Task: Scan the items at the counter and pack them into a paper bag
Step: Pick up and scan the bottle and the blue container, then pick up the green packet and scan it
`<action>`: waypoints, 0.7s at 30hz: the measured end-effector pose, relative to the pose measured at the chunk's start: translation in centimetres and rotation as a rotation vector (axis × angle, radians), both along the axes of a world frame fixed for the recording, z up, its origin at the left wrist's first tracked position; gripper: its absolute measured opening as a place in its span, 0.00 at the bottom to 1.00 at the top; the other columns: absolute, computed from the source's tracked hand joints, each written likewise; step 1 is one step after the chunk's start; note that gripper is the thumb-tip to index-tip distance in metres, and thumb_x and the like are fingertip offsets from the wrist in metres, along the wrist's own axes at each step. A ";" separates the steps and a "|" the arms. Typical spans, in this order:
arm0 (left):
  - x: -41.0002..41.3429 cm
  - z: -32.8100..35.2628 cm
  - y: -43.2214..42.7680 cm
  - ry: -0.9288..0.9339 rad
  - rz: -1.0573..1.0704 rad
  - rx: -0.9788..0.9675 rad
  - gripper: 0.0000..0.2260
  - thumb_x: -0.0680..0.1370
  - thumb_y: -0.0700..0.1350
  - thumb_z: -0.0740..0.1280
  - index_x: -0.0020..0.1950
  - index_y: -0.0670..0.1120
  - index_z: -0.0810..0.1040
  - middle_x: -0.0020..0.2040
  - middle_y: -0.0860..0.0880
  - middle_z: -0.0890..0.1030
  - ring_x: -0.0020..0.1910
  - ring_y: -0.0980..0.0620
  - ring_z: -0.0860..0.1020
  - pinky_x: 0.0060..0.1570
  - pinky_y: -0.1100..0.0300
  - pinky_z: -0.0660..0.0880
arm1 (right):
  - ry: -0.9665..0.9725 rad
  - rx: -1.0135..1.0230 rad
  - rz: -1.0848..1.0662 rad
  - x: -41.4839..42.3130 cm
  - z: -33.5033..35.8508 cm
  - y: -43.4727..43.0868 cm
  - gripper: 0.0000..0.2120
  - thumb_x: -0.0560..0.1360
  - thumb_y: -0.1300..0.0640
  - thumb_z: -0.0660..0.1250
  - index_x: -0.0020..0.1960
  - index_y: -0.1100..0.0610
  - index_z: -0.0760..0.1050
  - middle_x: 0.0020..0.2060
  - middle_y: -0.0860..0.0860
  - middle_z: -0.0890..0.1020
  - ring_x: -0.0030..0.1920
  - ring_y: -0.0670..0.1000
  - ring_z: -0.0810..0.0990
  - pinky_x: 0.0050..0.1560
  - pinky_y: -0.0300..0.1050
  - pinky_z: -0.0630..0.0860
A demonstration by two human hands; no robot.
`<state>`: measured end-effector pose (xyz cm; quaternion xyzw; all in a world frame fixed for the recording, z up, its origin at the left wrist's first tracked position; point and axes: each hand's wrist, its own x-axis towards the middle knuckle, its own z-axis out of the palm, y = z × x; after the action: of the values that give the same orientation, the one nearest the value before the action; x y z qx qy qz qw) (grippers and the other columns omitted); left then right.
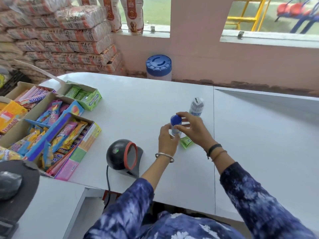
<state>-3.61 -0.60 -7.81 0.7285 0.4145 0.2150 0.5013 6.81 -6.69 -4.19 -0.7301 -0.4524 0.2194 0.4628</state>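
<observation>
A small white bottle with a blue cap [176, 121] stands upright at the middle of the white counter [146, 100]. My left hand [167, 140] wraps its lower body from the left. My right hand [195, 130] holds it from the right, fingertips at the cap. A green sachet [186, 142] lies flat on the counter under my right hand. A clear packet of pens [196, 106] stands just behind the bottle. The black dome scanner [124, 155] with a red-ringed window sits to the left of my hands, facing right. No paper bag is in view.
Open cardboard boxes of sweets and gum [51, 121] crowd the counter's left side. A blue-lidded jar [158, 68] stands beyond the counter's far edge by the pink wall. Stacked sacks [65, 40] fill the back left. A black mouse [9, 186] lies at lower left.
</observation>
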 end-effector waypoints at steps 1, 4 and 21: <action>1.0 -0.2 0.6 0.012 0.003 0.027 0.12 0.74 0.42 0.67 0.57 0.42 0.74 0.55 0.42 0.77 0.39 0.50 0.76 0.36 0.73 0.69 | -0.006 -0.014 -0.022 0.6 -0.4 -0.1 0.19 0.72 0.63 0.69 0.62 0.58 0.72 0.54 0.54 0.79 0.54 0.50 0.79 0.55 0.42 0.78; 3.3 -1.3 1.8 0.016 -0.032 0.102 0.07 0.73 0.38 0.66 0.50 0.39 0.76 0.50 0.39 0.79 0.38 0.49 0.74 0.35 0.69 0.66 | -0.047 -0.028 -0.110 1.5 -1.6 -1.0 0.20 0.73 0.64 0.69 0.64 0.60 0.71 0.58 0.57 0.79 0.57 0.51 0.78 0.59 0.44 0.77; 1.4 -3.3 -0.7 0.034 -0.197 0.119 0.24 0.63 0.38 0.63 0.60 0.39 0.69 0.52 0.43 0.71 0.45 0.50 0.71 0.47 0.59 0.68 | -0.338 -0.349 -0.071 1.4 -6.8 -6.8 0.25 0.68 0.68 0.61 0.63 0.54 0.70 0.65 0.49 0.74 0.63 0.53 0.71 0.60 0.46 0.65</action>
<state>-2.25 -1.34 -11.12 0.7976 0.3359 0.1766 0.4689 8.16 -13.53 -10.94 -0.8409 -0.4526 0.1524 0.2547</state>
